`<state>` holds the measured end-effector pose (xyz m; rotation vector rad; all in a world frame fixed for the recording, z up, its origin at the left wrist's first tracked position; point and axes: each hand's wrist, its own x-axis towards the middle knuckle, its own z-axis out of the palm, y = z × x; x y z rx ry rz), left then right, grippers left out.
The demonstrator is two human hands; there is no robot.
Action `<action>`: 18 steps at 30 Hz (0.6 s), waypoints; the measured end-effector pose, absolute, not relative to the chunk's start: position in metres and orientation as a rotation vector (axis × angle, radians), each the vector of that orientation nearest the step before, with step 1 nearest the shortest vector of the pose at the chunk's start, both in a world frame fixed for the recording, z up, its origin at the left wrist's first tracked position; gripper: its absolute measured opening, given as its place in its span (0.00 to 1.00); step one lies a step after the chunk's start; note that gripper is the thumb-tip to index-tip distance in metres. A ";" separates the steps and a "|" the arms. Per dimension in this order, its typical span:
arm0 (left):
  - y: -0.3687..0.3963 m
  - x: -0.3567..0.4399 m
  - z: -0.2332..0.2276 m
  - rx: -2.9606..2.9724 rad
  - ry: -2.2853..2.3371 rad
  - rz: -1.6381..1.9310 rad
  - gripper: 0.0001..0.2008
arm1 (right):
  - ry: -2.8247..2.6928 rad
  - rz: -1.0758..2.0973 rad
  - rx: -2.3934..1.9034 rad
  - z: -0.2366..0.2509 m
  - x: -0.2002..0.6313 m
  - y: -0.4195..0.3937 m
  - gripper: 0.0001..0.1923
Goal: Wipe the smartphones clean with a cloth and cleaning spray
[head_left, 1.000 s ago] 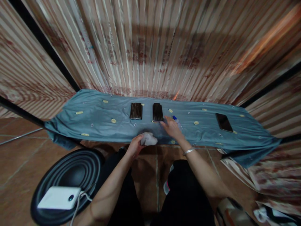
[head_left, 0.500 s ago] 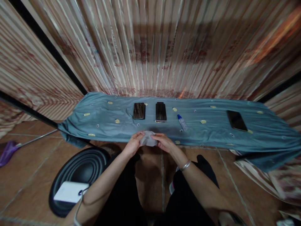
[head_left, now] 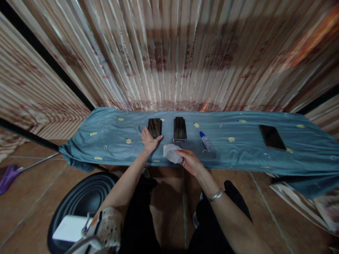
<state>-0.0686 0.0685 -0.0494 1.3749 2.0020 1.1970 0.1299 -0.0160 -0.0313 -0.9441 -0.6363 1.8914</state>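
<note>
— Two dark, glossy rectangular phones lie side by side on the blue-grey embroidered cloth [head_left: 111, 141]. Which is nearer the hands?

— The left-hand phone [head_left: 154, 127]. The left hand [head_left: 149, 140] lies spread open, fingertips touching its near edge, gripping nothing. Its long axis runs straight away from the person.

— And the right hand [head_left: 189, 160]?

— Closed around a crumpled pale grey wiping cloth [head_left: 171, 152], just below the second phone [head_left: 179, 128].

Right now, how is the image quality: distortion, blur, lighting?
Head view: strong wide-angle bending bows the blue cloth and curtain; edges smear, centre sharp enough for the left hand on a phone and right hand holding a wipe; dim, warm light.
</note>
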 end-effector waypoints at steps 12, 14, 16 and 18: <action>0.088 -0.073 -0.056 1.432 2.006 1.175 0.53 | -0.662 1.898 -0.943 -0.029 0.125 -0.016 0.18; 0.087 -0.074 -0.054 1.404 2.020 1.180 0.52 | -0.662 1.903 -0.934 -0.028 0.123 -0.017 0.19; 0.087 -0.074 -0.051 1.377 2.049 1.153 0.53 | -0.661 1.909 -0.922 -0.029 0.122 -0.017 0.20; 0.085 -0.074 -0.046 1.362 2.082 1.115 0.53 | -0.660 1.908 -0.920 -0.030 0.122 -0.017 0.20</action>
